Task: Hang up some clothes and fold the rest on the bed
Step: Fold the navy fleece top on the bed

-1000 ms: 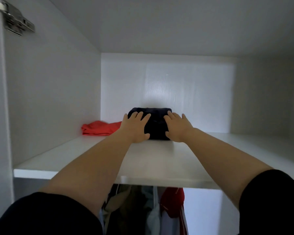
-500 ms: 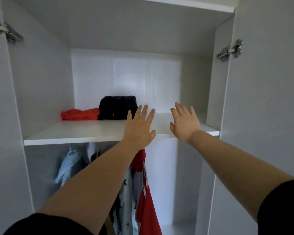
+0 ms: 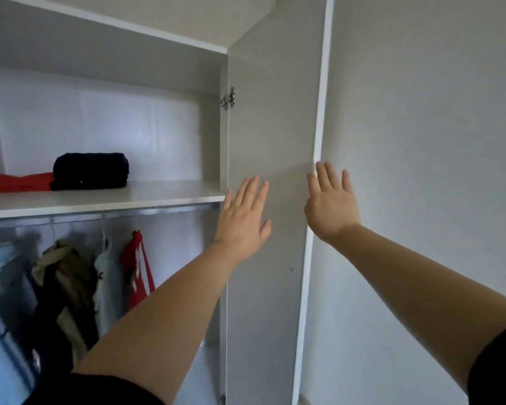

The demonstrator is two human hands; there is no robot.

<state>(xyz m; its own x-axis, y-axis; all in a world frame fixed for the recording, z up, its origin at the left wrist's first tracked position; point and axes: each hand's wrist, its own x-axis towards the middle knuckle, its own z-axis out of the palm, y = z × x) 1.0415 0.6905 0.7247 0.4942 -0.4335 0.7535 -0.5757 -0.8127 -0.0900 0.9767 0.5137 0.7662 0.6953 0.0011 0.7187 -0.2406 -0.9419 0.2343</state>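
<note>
White wardrobe shelf (image 3: 158, 197) now carries the dark folded bundle (image 3: 91, 171) on its own, touching the red folded piece (image 3: 15, 182) to its left. A second ago both hands lay against that bundle. They have since pulled away and swung right to the open door (image 3: 272, 127). The left hand (image 3: 243, 217) and right hand (image 3: 330, 203) have straight, spread fingers (image 3: 253, 190) and hold nothing. The bundle sits well apart, up and left of them. Other clothes (image 3: 70, 276) hang on the rail below. The stowing looks done, and closing the door seems likely next.
</note>
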